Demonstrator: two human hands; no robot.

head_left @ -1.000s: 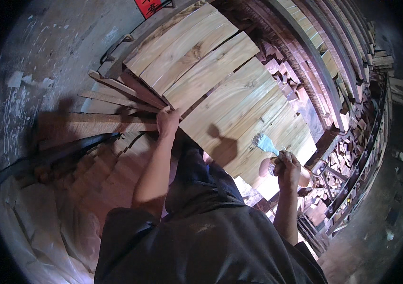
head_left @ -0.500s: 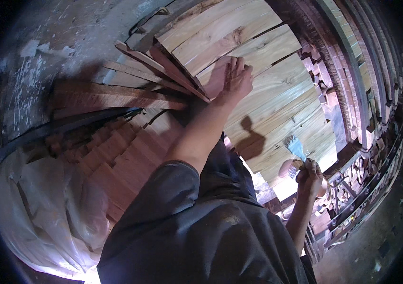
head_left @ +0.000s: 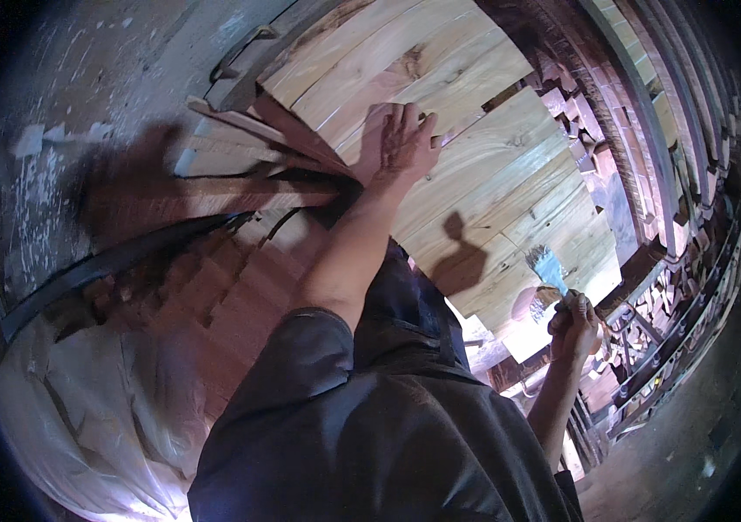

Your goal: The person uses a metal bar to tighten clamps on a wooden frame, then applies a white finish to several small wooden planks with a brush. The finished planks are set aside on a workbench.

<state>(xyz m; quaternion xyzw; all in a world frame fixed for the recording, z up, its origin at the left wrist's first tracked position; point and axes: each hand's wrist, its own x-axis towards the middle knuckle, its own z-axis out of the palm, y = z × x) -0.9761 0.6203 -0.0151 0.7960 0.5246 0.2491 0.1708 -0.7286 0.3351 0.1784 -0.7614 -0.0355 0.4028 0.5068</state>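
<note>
A white plastic sack bulges at the lower left, beside stacked reddish wood pieces. The left hand lies flat, fingers spread and released, pressing on a reddish board at the edge of the pale wooden planks laid side by side. The right hand is clenched around the handle of a paintbrush, its bristles pointing up, just over the near end of the planks.

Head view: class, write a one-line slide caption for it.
Left hand pressed flat on pale wooden planks; right hand holding a brush upright beside them.
</note>
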